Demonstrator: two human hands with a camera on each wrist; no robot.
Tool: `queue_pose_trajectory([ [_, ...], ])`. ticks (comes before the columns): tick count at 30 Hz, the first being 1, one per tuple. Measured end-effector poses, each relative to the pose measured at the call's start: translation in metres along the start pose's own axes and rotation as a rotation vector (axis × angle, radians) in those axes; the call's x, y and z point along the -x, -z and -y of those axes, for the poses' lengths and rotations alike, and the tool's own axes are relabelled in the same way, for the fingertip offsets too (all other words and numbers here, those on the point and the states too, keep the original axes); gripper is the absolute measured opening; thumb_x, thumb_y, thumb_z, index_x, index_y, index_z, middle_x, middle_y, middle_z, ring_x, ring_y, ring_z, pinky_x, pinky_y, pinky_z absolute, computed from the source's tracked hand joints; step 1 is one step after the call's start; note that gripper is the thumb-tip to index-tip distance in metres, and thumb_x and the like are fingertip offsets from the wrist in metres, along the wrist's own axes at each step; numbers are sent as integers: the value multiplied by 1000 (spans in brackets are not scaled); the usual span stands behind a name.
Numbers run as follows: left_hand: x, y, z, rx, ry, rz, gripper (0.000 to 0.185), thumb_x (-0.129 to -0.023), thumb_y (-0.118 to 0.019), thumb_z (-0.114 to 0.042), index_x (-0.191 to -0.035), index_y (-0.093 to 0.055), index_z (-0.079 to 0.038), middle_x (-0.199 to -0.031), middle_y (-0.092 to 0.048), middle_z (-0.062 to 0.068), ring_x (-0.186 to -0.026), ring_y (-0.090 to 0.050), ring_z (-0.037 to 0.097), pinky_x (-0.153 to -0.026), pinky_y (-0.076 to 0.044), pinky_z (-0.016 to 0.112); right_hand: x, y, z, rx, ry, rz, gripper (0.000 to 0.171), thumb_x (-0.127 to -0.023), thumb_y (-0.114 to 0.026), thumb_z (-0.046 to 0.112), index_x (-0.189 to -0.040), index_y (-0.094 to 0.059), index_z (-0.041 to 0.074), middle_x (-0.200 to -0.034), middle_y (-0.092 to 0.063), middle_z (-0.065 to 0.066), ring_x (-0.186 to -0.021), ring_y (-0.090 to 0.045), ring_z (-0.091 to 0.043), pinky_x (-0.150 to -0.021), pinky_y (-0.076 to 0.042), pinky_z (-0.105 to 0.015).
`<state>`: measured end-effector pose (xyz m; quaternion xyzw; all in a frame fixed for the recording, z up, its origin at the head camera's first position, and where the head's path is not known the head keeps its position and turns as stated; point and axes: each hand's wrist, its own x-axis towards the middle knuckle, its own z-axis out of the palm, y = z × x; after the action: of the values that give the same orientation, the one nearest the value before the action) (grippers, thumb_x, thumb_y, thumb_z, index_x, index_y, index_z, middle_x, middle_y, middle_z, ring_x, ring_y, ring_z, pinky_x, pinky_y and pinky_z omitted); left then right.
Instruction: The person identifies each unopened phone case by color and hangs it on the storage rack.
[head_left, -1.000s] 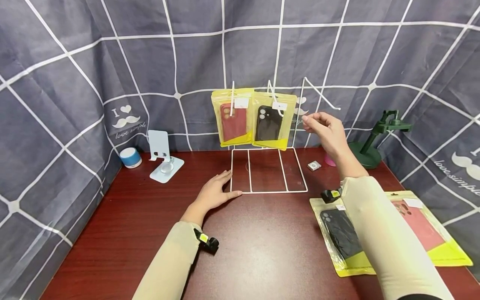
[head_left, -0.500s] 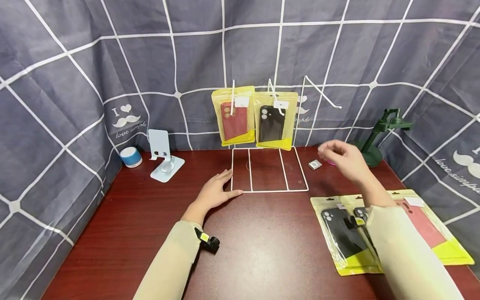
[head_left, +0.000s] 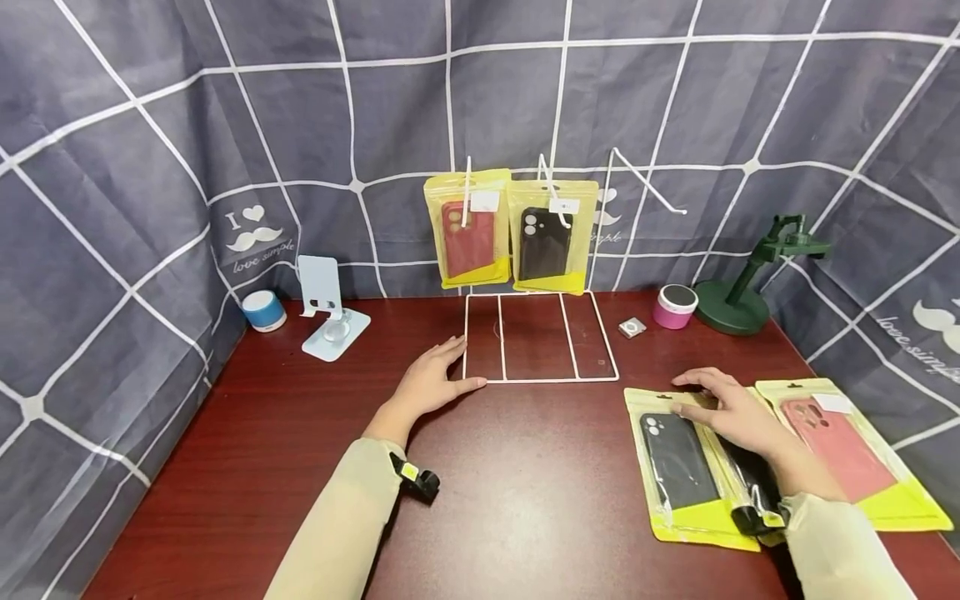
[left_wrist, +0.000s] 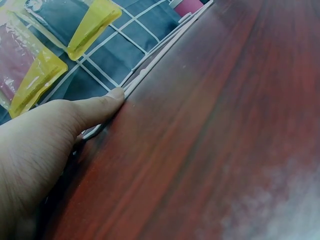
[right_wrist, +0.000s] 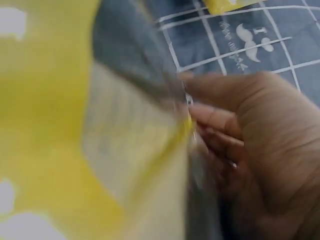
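My left hand (head_left: 427, 385) rests at the front left corner of a white wire display rack (head_left: 551, 381). Its thumb lies on the front bar, also seen in the left wrist view, and its fingers reach along the left side. Two pouches hang from the rack's hooks: one with a red phone case (head_left: 468, 242), one with a black phone case (head_left: 545, 243). My right hand (head_left: 738, 417) is over the pouches on the table, thumb and fingers apart. Beneath it lie a pouched dark phone case (head_left: 678, 458) and another dark one, partly hidden. The right wrist view is blurred.
A pouch with a pink phone case (head_left: 838, 446) lies at the right. Behind stand a green stand (head_left: 738, 296), a pink speaker-like cylinder (head_left: 674, 308) and a small silver square (head_left: 632, 327). At left are a phone stand (head_left: 326, 308) and a blue cylinder (head_left: 263, 311). The right hook (head_left: 648, 182) is bare.
My right hand has come down from beside the right hook to the pouches on the table. The left hand has stayed on the rack's corner.
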<state>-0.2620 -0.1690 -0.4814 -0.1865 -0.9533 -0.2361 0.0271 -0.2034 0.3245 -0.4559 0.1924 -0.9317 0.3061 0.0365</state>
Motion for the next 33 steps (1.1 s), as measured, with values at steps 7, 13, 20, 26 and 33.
queue_pose_trajectory([
  [7, 1, -1, 4, -4, -2, -5, 97, -83, -62, -75, -154, -43, -12, -160, -38, 3, -148, -31, 21, -122, -24, 39, -1, -12, -4, 48, 93, -98, 14, -89, -77, 16, -102, -70, 16, -110, -62, -5, -104, -49, -25, -80, -37, -35],
  [13, 2, -1, 3, -2, 3, -5, 96, -83, -63, -74, -154, -43, -12, -160, -38, 3, -149, -31, 22, -122, -24, 40, 0, -11, -3, 51, 114, -104, 13, -90, -75, 10, -97, -69, 19, -109, -62, -2, -102, -48, -20, -78, -36, -29],
  [20, 0, -1, 1, -7, -6, -4, 97, -83, -61, -75, -153, -43, -11, -160, -38, 3, -149, -31, 21, -122, -23, 39, -2, -15, -2, 19, 137, -124, 13, -89, -75, 7, -95, -68, 15, -104, -61, -7, -99, -46, -24, -80, -31, -37],
  [26, -2, -1, 0, -13, -10, 1, 96, -84, -61, -75, -154, -43, -11, -160, -37, 3, -149, -31, 22, -122, -24, 40, -3, -17, 1, 20, 100, -119, 12, -89, -75, 10, -89, -64, 16, -104, -60, -9, -101, -47, -31, -83, -30, -44],
  [33, 0, -1, 1, -7, -1, 3, 97, -84, -61, -75, -154, -42, -11, -160, -37, 3, -149, -30, 24, -122, -24, 42, -5, -18, 1, 30, 108, -101, 13, -90, -75, 11, -87, -64, 17, -104, -60, -8, -103, -48, -30, -84, -30, -44],
])
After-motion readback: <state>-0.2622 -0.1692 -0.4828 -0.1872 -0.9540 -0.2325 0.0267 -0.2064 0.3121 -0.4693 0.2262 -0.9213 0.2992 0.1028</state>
